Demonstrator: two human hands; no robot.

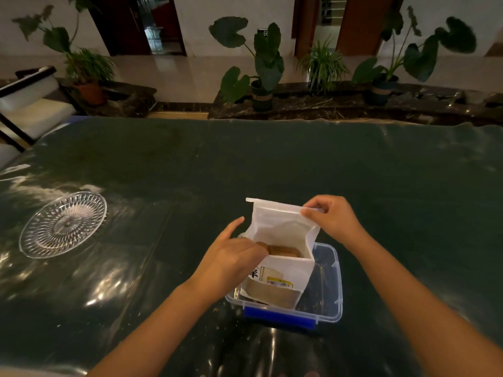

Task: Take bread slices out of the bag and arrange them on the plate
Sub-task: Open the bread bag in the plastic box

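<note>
Pinching the far top edge of the bag [280, 257], the right hand [333, 217] holds its mouth wide; the left hand [231, 258] reaches inside, fingertips hidden, so whether it grips a slice cannot be told. Bag stands upright in a clear box [329, 292] with blue latch. Bread slices [283, 251] show as brown crusts within. Glass plate [64, 224] lies bare, well apart to the left on the table [299, 164]. Bread is judged light, soft and easily crushed: best taken by the crust edges with a gentle pinch. Label bears a barcode and one large character; the rest is illegible.
</note>
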